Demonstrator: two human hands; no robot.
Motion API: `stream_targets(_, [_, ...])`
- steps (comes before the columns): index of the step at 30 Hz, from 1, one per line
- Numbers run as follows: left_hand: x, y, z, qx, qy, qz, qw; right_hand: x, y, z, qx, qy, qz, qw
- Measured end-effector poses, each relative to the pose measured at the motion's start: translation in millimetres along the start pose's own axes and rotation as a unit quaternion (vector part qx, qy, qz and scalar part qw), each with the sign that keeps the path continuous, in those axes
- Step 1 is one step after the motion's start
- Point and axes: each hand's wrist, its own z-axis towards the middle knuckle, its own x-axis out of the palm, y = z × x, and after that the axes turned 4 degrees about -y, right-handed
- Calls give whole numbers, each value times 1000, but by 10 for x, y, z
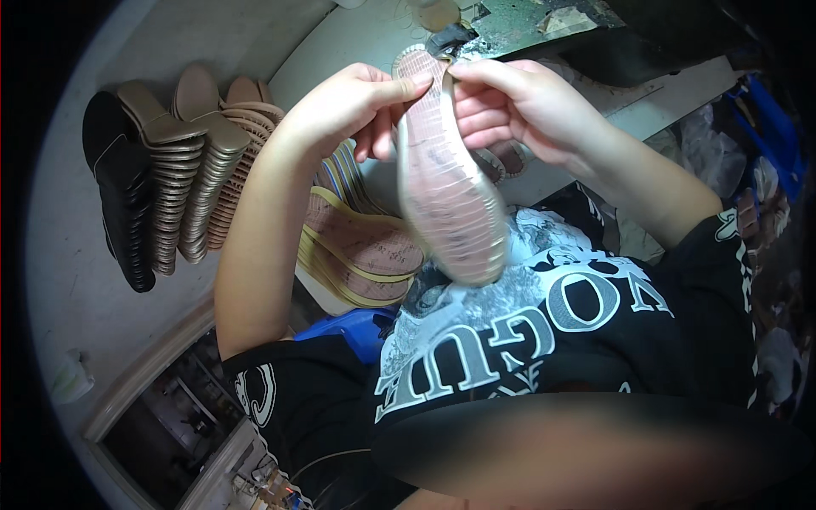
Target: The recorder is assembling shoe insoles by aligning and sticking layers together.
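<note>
Up in front of the chest, above the pale worktop (pixel 76 280), both hands hold one pink shoe sole (pixel 448 191) by its upper end, tread side facing the camera. The left hand (pixel 344 106) pinches the sole's edge between thumb and fingertips; the right hand (pixel 510 102) pinches the opposite edge at the same end, fingers curled and pressed close. The sole hangs downward from this grip, its lower rounded end free and blurred.

Judging by the grip, the sole is being turned or checked by hand. For that, holding the rim rather than the face keeps the tread open to view, and an even hold on both sides should stop it twisting.

The sole looks thin and flexible, a long oval with a fine grid of ridges and a paler rim. On the worktop to the left, a row of soles (pixel 183 161) stands on edge, packed together: black ones at the far left, then tan and rose-beige, their ribbed edges showing. Nearer the body, a stack of insoles (pixel 361 251) with pinkish speckled faces and yellowish edges lies flat, just beside the left forearm. Dark, cluttered machine parts lie beyond the hands, too dim to tell.
</note>
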Motion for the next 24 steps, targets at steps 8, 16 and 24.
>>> stream_targets(8, [-3, -23, 73, -25, -30, -43, 998, -241, -127, -536, 26, 53, -105, 993])
stream_targets(16, [-161, 5, 180, 15, -136, -20, 990, -173, -146, -299, -33, 16, -14, 999])
stream_targets(24, [-80, 586, -7, 93, -168, -182, 964, 168, -386, -223, -156, 102, -309, 933])
